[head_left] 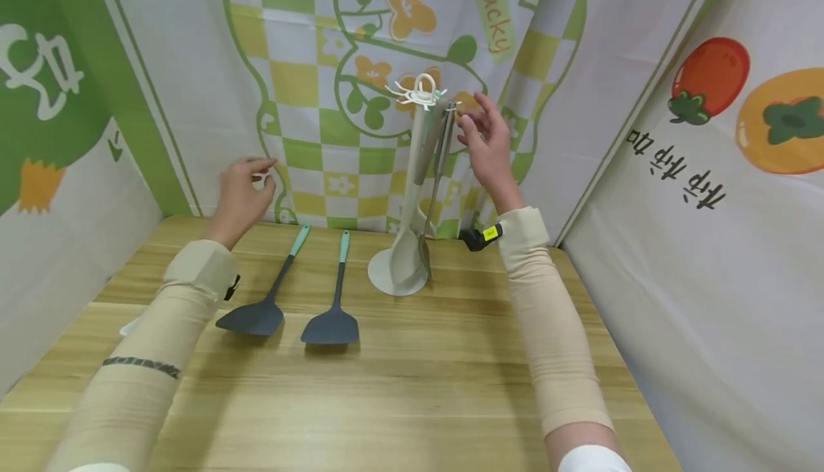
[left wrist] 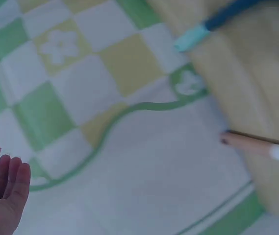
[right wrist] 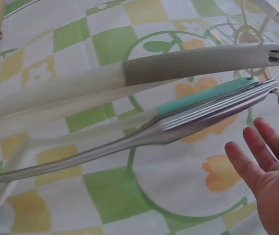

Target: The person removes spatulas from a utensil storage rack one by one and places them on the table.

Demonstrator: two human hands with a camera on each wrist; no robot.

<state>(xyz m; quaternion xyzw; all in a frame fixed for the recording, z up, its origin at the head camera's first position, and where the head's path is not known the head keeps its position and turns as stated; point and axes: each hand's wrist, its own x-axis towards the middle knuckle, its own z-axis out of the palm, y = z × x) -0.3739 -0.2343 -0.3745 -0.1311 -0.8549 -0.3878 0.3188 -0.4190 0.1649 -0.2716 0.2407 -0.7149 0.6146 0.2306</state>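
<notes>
My right hand (head_left: 489, 143) is raised beside the top of a white utensil stand (head_left: 380, 279), fingers apart. In the right wrist view its thumb is right at the end of a metal-handled utensil (right wrist: 217, 112), which hangs from the stand's hook ring (head_left: 421, 93). Alongside hang a pale spoon (head_left: 407, 257) with a grey-ended handle and a utensil with a teal handle end (right wrist: 203, 98). My left hand (head_left: 244, 197) hovers over the table's back left, fingers loosely bent, holding nothing. Two dark turners with teal handles, a left one (head_left: 257, 317) and a right one (head_left: 331, 325), lie nearby.
A wooden table (head_left: 412, 400) meets a patterned curtain (head_left: 302, 86) at its back edge. A wood-and-white handle (left wrist: 257, 145) lies near that edge in the left wrist view. Printed cloth walls stand at both sides.
</notes>
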